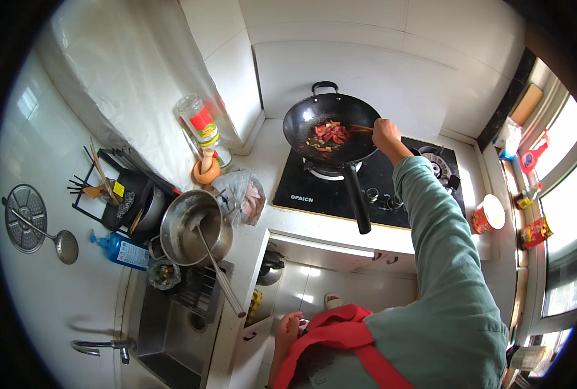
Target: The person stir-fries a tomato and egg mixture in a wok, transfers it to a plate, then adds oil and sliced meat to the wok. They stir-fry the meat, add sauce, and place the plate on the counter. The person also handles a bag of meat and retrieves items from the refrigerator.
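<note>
My right hand point(387, 135) is closed around a wooden utensil point(361, 128) over the right rim of a black wok point(298, 131). The utensil's far end reaches the red and pale food pieces point(332, 133) in the middle of the wok. The wok stands on the left burner of a black gas hob point(293, 187), its long handle pointing towards me. My left hand point(290, 328) is low beside my red apron strap, its fingers curled; whether it holds anything is unclear.
A steel pot point(171, 238) with a long-handled ladle point(225, 287) stands left, above the sink point(157, 335). Near it are a plastic bag point(237, 189), a mortar with pestle point(206, 172) and a blue pump bottle point(123, 250). A paper tub point(488, 214) stands right of the hob.
</note>
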The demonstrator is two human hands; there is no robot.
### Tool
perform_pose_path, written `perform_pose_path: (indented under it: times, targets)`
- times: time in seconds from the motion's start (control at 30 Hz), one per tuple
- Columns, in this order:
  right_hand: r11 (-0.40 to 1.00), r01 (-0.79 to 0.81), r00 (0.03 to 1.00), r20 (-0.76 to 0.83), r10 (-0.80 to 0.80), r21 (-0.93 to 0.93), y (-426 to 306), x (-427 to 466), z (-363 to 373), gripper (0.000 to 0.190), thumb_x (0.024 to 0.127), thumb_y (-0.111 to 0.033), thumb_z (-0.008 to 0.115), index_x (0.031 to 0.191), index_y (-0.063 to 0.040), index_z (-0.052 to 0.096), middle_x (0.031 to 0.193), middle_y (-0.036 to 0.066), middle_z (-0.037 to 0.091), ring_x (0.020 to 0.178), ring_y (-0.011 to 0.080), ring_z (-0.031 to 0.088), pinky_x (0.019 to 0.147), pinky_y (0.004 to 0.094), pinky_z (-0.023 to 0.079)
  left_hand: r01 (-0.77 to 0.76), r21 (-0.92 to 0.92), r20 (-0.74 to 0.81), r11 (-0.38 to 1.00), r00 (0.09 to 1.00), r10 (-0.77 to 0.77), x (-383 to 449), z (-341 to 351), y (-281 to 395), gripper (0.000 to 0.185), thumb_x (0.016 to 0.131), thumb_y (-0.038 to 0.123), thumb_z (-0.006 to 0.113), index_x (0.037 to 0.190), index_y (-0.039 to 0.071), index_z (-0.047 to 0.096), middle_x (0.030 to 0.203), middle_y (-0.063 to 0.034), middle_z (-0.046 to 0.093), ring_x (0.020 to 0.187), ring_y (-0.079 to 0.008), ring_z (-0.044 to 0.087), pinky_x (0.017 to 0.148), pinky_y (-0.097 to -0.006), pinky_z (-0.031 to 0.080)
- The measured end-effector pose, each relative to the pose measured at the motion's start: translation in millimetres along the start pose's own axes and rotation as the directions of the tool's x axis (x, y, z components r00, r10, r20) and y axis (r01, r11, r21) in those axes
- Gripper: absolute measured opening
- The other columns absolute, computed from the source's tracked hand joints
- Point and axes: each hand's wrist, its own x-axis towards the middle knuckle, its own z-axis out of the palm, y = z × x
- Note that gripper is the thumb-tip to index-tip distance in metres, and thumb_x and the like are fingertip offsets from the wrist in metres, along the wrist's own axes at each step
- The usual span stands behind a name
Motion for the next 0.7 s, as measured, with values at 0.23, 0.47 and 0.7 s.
perform_pose_path:
  times: [0.23, 0.47, 0.7]
  targets:
    - [0.977, 0.153, 0.987, 0.074, -0.143, -0.149, -17.0, 46.2, 60.5, 0.026, 0.079, -0.008, 0.048, 0.096, -0.017, 0.066, 0.094, 0.009, 0.063, 0.089, 0.0266, 0.061, 0.071, 0.0356, 0.052, 0.006, 0.042, -0.025, 0.999, 1.000, -0.005, 28.9, 1.6, 13.3, 0.022, 0.089, 0.017, 0.047, 0.105, 0.003, 0.054, 0.092, -0.0038, 0.058, 0.083, -0.0111, 0.057, 0.068, -0.0235, 0.045]
    - [0.906, 0.418, 0.908, 0.045, -0.416, -0.063, -36.6, 3.3, 54.6, 0.034, 0.079, -0.008, 0.045, 0.103, -0.025, 0.062, 0.091, 0.011, 0.061, 0.086, 0.0295, 0.060, 0.072, 0.0391, 0.050, 0.006, -0.080, -0.048, 0.997, 0.999, -0.009, 38.7, 5.9, 31.9, 0.020, 0.089, 0.015, 0.046, 0.103, 0.001, 0.053, 0.090, -0.0037, 0.057, 0.081, -0.0115, 0.056, 0.068, -0.0229, 0.045]
    - [0.962, 0.271, 0.953, 0.149, -0.265, -0.025, -24.7, 4.2, 55.1, 0.024, 0.076, -0.008, 0.050, 0.094, -0.008, 0.064, 0.095, 0.015, 0.062, 0.089, 0.0310, 0.061, 0.074, 0.0389, 0.051, -0.150, 0.009, 0.090, 0.989, 0.985, 0.149, 47.8, -7.8, 12.0, 0.019, 0.089, 0.015, 0.046, 0.098, 0.001, 0.055, 0.087, -0.0038, 0.058, 0.077, -0.0105, 0.056, 0.065, -0.0220, 0.045]
